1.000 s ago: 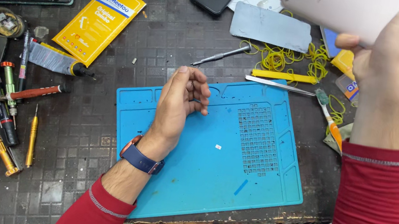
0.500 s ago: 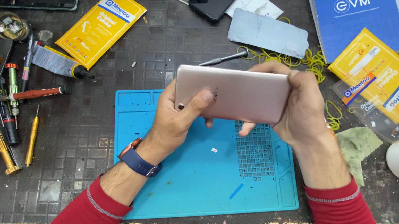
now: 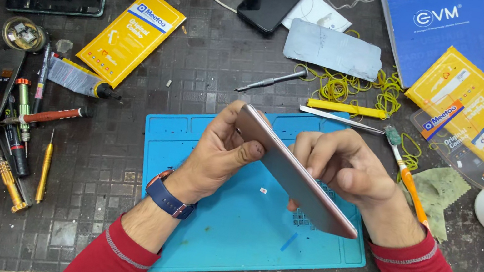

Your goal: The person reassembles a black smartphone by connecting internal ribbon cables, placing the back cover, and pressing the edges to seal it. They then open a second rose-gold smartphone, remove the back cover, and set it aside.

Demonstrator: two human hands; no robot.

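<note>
Half a second ago the slim rose-gold metal-backed phone (image 3: 294, 170) lay flat and level between the hands with its broad back to the camera; now it is tipped up on edge, its long axis running from 10 o'clock down to 4 o'clock above the blue silicone work mat (image 3: 241, 230). The left hand (image 3: 221, 152) grips the upper end at 10 o'clock, thumb pressed on the near face and fingers curled behind it. The right hand (image 3: 347, 170) sits at 3 o'clock of the phone's middle, fingers bent together over its top edge, so both hands pinch the phone and neither is free. The lower end juts out past the right wrist toward 4 o'clock. At 12 o'clock of the hands lie silver tweezers (image 3: 336, 118) and a grey metal plate (image 3: 333, 49).
</note>
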